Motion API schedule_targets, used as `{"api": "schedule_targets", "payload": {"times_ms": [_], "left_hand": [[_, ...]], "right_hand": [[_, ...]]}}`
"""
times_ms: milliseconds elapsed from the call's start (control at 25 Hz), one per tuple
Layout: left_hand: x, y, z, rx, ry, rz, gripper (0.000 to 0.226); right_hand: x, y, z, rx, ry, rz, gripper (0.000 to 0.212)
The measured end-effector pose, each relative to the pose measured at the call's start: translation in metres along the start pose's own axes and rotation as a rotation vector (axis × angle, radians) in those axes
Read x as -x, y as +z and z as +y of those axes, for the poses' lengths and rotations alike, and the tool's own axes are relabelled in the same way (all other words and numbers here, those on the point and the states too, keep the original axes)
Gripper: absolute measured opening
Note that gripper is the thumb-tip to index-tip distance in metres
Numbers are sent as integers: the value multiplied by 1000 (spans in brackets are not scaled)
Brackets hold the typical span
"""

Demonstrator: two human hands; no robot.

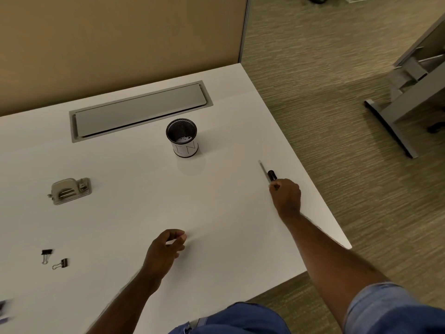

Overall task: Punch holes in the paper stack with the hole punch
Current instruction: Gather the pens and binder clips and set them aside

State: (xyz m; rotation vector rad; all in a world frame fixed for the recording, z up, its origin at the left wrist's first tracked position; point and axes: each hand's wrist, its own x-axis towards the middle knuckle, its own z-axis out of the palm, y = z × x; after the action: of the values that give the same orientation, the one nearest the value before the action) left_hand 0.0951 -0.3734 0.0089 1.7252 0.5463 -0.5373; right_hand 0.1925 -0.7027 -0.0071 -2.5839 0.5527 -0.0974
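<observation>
The grey metal hole punch (69, 191) sits on the white table (216, 213) at the left, well away from both hands. I cannot pick out a paper stack against the white top. My right hand (286, 196) reaches to the table's right side, its fingers closed around the near end of a short black pen (271, 175). A thin grey strip (263, 169) lies along the pen's left side. My left hand (166, 249) hovers over the middle of the table with its fingers loosely curled and nothing in it.
A black mesh cup (181, 137) with a white label stands behind the middle. Two black binder clips (54, 259) lie at the front left. A grey cable hatch (139, 110) is set in the table near the beige partition. The table's right edge drops to carpet.
</observation>
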Motion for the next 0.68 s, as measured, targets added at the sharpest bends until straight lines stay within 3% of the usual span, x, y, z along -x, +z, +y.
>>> {"api": "schedule_targets", "payload": {"times_ms": [200, 360, 560, 680], "left_hand": [[4, -32, -3, 90, 53, 88, 9], [12, -72, -6, 51, 130, 178, 8], [41, -134, -41, -34, 154, 330, 8], [58, -179, -74, -191, 176, 453, 9]], "right_hand": [[1, -5, 2, -25, 19, 36, 11], [35, 5, -19, 83, -164, 99, 12], [130, 63, -94, 35, -615, -242, 14], [178, 91, -148, -46, -673, -411, 11]]}}
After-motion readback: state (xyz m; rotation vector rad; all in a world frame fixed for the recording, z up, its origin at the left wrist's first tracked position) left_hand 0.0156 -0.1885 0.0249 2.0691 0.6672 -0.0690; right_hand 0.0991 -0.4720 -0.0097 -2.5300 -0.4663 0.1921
